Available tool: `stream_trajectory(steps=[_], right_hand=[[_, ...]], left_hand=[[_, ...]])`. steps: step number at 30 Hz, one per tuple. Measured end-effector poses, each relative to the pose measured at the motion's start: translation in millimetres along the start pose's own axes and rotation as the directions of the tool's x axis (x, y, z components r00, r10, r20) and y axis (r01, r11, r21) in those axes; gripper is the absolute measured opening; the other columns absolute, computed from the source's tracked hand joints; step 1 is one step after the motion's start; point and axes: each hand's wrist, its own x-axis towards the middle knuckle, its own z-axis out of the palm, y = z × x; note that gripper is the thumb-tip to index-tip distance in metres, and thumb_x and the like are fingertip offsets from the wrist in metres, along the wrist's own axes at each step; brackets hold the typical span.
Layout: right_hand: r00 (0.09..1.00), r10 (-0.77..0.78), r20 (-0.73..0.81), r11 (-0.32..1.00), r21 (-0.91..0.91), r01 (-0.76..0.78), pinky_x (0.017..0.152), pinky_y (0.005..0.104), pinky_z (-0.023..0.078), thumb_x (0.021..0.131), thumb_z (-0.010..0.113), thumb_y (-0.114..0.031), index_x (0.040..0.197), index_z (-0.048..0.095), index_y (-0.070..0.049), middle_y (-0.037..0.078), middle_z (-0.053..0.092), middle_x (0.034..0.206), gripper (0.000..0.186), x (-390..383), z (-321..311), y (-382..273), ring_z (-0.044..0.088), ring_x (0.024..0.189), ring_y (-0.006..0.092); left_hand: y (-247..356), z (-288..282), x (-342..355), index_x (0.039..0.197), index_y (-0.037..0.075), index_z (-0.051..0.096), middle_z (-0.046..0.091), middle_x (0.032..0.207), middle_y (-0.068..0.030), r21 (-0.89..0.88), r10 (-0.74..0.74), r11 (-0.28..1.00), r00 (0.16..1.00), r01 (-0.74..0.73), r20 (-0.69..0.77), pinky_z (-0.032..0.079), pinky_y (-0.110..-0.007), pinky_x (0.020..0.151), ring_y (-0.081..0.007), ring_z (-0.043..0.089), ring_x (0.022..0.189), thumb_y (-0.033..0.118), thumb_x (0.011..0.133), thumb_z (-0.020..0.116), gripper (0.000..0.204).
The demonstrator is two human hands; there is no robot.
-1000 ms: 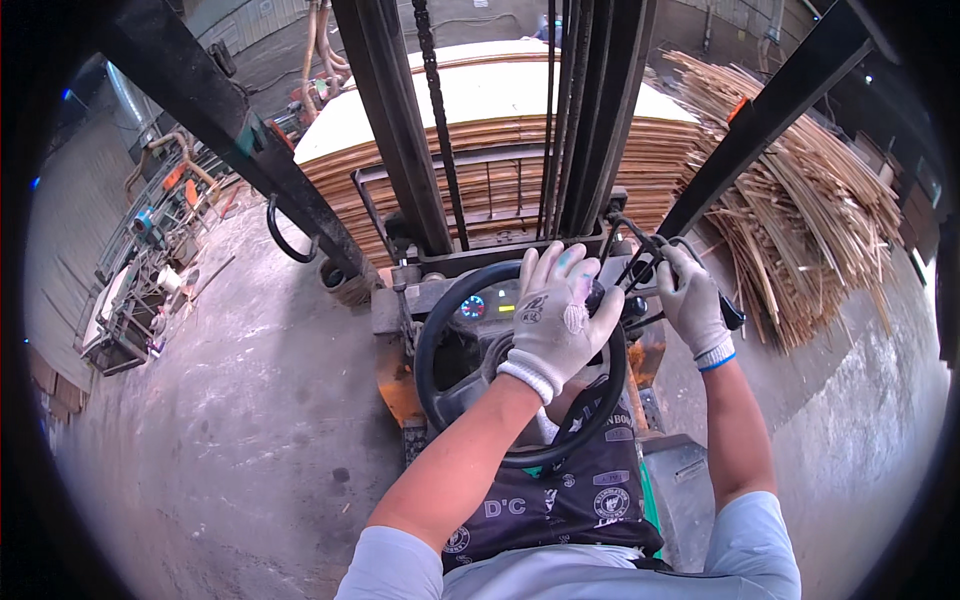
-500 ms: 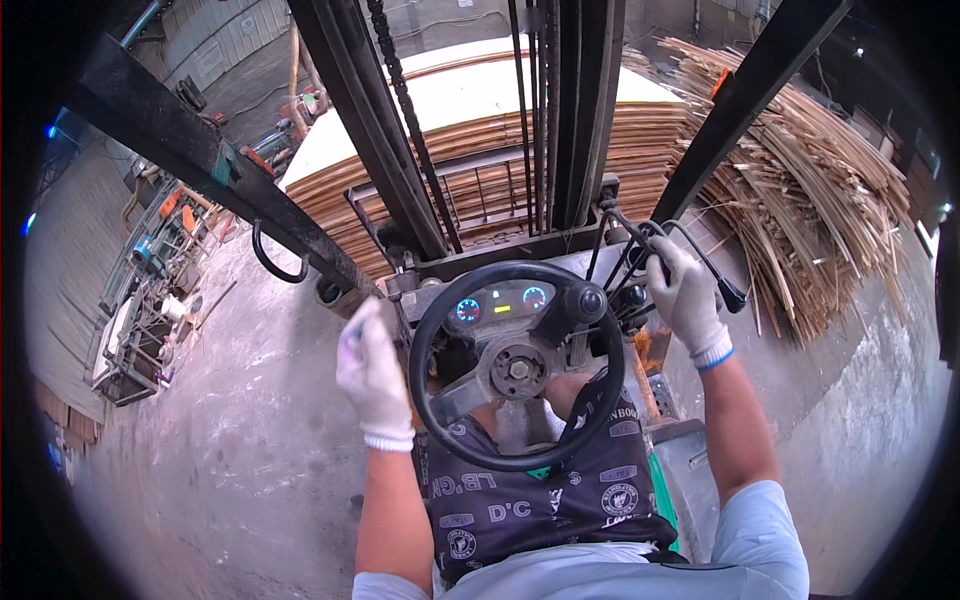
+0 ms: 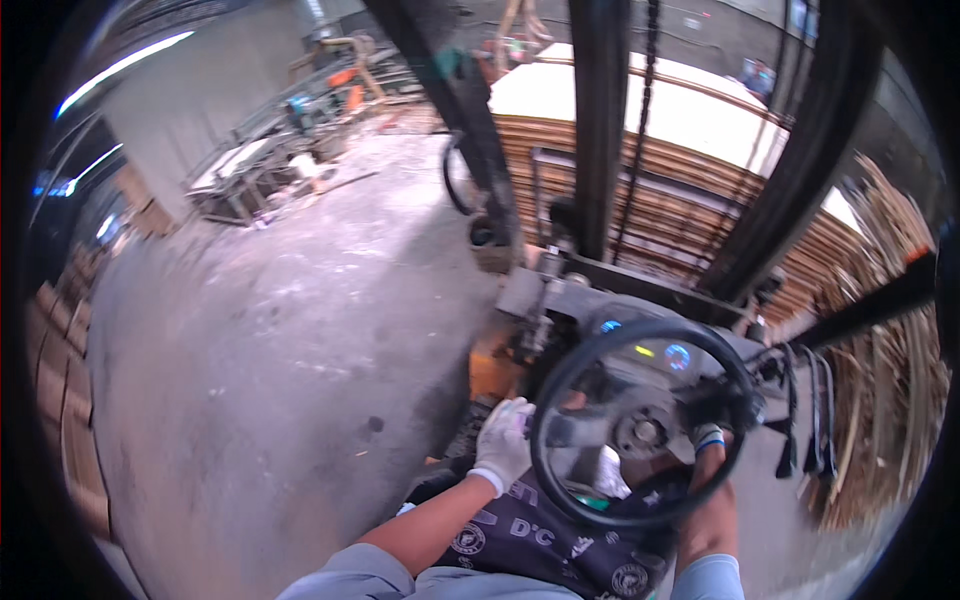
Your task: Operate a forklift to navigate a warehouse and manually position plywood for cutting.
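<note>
My left hand (image 3: 503, 442), in a white knit glove, is beside the left side of the black steering wheel (image 3: 665, 330). Its fingers look curled together; whether they touch the rim or hold something is unclear. My right forearm passes beneath the wheel's lower right rim. Only the cuff of my right hand (image 3: 708, 435) shows clearly, its fingers lost in the dark behind the wheel. A round knob (image 3: 752, 410) sits on the wheel's right side. Beyond the rim, the instrument panel (image 3: 645, 351) is lit. Several black control levers (image 3: 788, 430) stand to the right.
A forklift mast (image 3: 600, 130) rises ahead. Behind it lies a tall stack of boards (image 3: 545, 150) with a pale top. Loose wooden strips (image 3: 885, 390) are heaped at right. Metal frames and machinery (image 3: 240, 180) stand far left, across the concrete floor (image 3: 280, 350).
My view has swung left. My left hand has come down from the air to beside the wheel. My right hand has left the levers and reached under the wheel, whose knob has turned clockwise.
</note>
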Motion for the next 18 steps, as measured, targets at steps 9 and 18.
stream_trajectory(steps=[9, 18], right_hand=[[0.963, -0.267, -0.024, 0.948, -0.186, 0.258, 0.106, 0.0493, 0.058, 0.108, 0.072, -0.032, 0.139, 0.072, -0.003, 0.02, 0.08, 0.129, 0.042, 32.6, 126.2, 200.9, 0.076, 0.12, 0.0368], [0.852, -0.497, -0.162, 0.804, -0.454, 0.383, 0.105, 0.05, 0.058, 0.108, 0.071, -0.03, 0.134, 0.073, -0.003, 0.02, 0.08, 0.128, 0.038, 69.5, 130.6, 320.0, 0.076, 0.12, 0.0366]], left_hand=[[26.6, -0.8, -6.9, 0.107, 0.004, 0.081, 0.082, 0.121, -0.021, -0.155, -0.235, 0.963, 0.97, 0.223, -0.064, 0.058, -0.049, 0.111, -0.0395, 0.075, 0.122, 0.025, 0.101, 0.079, 0.022], [23.3, 19.8, 2.0, 0.121, 0.002, 0.08, 0.08, 0.127, -0.0226, -0.303, -0.335, 0.898, 0.942, 0.319, -0.003, 0.057, -0.047, 0.111, -0.0406, 0.075, 0.125, 0.032, 0.104, 0.076, 0.034]])
